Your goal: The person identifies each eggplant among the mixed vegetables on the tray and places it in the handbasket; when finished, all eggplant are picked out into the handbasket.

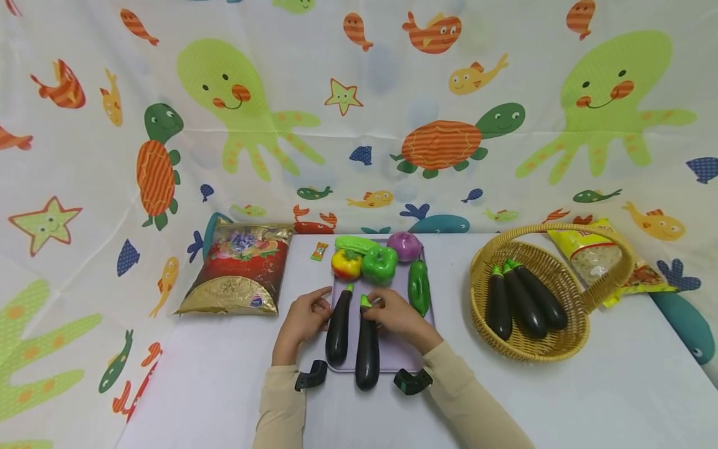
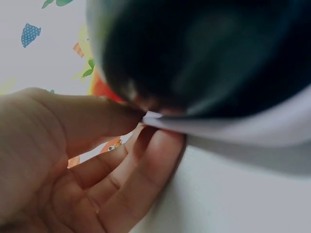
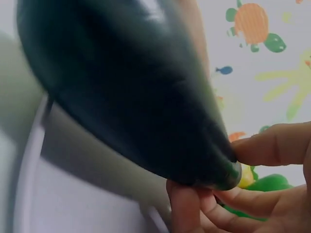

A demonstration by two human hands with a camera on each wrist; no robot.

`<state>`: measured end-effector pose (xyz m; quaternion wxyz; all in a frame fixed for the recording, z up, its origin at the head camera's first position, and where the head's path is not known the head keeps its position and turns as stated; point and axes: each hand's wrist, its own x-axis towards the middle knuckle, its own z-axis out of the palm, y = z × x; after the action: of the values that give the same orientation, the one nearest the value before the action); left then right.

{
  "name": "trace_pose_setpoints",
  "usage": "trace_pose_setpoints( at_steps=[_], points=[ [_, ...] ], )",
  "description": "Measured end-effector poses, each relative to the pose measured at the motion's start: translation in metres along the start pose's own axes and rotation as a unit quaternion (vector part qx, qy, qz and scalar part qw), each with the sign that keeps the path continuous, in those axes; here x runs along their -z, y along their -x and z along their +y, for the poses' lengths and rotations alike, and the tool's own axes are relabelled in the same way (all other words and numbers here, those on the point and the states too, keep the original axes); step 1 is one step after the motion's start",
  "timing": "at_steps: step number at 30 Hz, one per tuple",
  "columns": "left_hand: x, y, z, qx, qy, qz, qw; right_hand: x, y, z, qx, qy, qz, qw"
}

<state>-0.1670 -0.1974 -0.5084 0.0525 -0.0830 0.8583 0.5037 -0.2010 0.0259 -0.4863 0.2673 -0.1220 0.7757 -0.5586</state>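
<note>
Eggplant (image 1: 368, 355) gripped by right hand (image 1: 395, 312); left hand (image 1: 301, 321) pinches tray (image 1: 398, 354), partly hidden.

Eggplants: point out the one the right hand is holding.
The eggplant farther right of the two over the tray: the right hand pinches it near its green cap. The other is beside the left hand; three more lie in the basket.

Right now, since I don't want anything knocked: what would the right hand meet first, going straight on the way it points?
Past the pinched eggplant, the right hand would likely first meet the neighbouring eggplant, near its green stem, though the head view leaves heights unclear.
</note>
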Motion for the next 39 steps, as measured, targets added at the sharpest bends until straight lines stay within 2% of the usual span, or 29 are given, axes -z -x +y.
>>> trace_pose_setpoints(
  at_steps=[6,10,23,30,35,39],
  points=[
    [0.001,0.001,0.001,-0.001,0.001,-0.001,1.0000,0.012,0.008,0.004,-0.005,-0.094,-0.029,0.9951],
    [0.002,0.001,0.001,-0.002,-0.001,0.001,1.0000,0.020,0.014,0.007,0.005,-0.128,-0.043,0.9909],
    [0.001,0.001,0.001,0.002,-0.007,-0.005,1.0000,0.057,0.061,0.004,0.041,-0.118,-0.048,0.9910],
    [0.003,0.000,0.001,0.003,-0.015,-0.008,0.9998,0.087,0.092,-0.005,0.037,-0.097,-0.024,0.9943],
    [0.003,0.000,0.000,0.008,-0.014,-0.007,0.9998,0.110,0.111,-0.012,0.047,-0.078,-0.001,0.9958],
    [0.002,0.000,0.001,0.012,-0.014,-0.007,0.9998,0.126,0.122,-0.010,0.055,-0.089,0.021,0.9943]
  ],
)
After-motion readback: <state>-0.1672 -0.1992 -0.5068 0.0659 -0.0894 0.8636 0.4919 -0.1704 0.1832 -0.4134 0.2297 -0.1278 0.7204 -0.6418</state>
